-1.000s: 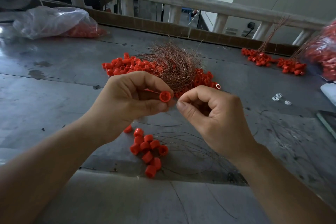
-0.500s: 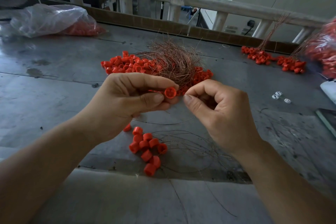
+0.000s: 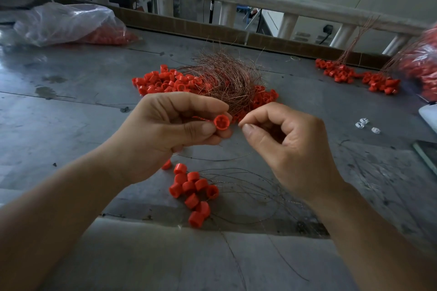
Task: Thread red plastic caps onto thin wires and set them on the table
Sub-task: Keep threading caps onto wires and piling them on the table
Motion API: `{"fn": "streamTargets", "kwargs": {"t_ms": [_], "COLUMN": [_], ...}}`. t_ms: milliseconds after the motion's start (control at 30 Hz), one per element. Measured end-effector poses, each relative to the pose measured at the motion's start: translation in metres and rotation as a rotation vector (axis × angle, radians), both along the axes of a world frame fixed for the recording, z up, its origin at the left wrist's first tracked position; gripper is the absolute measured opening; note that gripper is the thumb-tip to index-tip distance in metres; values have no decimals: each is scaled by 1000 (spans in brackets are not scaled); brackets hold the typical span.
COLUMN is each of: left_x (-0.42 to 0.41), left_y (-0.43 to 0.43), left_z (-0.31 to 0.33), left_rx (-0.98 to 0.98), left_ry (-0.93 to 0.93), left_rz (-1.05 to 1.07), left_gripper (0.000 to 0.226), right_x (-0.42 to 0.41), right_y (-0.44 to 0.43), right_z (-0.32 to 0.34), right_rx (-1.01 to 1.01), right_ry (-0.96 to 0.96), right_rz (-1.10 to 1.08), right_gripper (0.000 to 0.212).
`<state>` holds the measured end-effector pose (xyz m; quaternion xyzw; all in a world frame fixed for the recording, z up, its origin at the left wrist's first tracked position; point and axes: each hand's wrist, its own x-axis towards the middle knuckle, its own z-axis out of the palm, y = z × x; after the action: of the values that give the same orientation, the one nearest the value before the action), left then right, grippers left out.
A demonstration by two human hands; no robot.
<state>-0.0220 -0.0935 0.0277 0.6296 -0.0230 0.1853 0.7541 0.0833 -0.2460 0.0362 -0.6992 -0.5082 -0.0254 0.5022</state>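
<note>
While pinched in the fingers [image 3: 203,129] of the left hand [image 3: 165,130] above the worktop [image 3: 71,113]: red cap [image 3: 221,122], axis level, mouth toward the right hand [image 3: 288,144] just beside, fingertips there closed together (presumably on a wire, too thin to see).

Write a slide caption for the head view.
Left hand pinches a red cap, right hand pinched beside it, above threaded caps on the table.
</note>
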Motion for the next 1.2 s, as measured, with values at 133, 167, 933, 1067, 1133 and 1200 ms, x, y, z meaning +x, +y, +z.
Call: {"fn": "streamTargets", "kwargs": {"t_ms": [133,167,933,1067,1133,1200], "left_x": [0,0,-1,0,0,0], "left_y": [1,1,1,2,2,1], "left_z": [-1,-1,-4,-4,-4,-4], "left_rx": [-12,-16,-107,-113,-111,-106], "left_ry": [1,-6,42,73,79,80], "left_rz": [-47,-63,-229,-232,-228,-224], "left_gripper": [25,24,21,21,21,21], "right_x": [0,0,53,71,77,81], "right_y": [0,0,-14,-11,-8,-5], "right_z": [1,1,4,-10,-18,-26], "right_rx": [-21,-31,-114,-328,-424,-495], "right_ry": [5,-1,52,-29,-30,-36], "right_rz": [8,9,-349,-491,-484,-481], "right_gripper": [11,11,24,20,9,15]}}
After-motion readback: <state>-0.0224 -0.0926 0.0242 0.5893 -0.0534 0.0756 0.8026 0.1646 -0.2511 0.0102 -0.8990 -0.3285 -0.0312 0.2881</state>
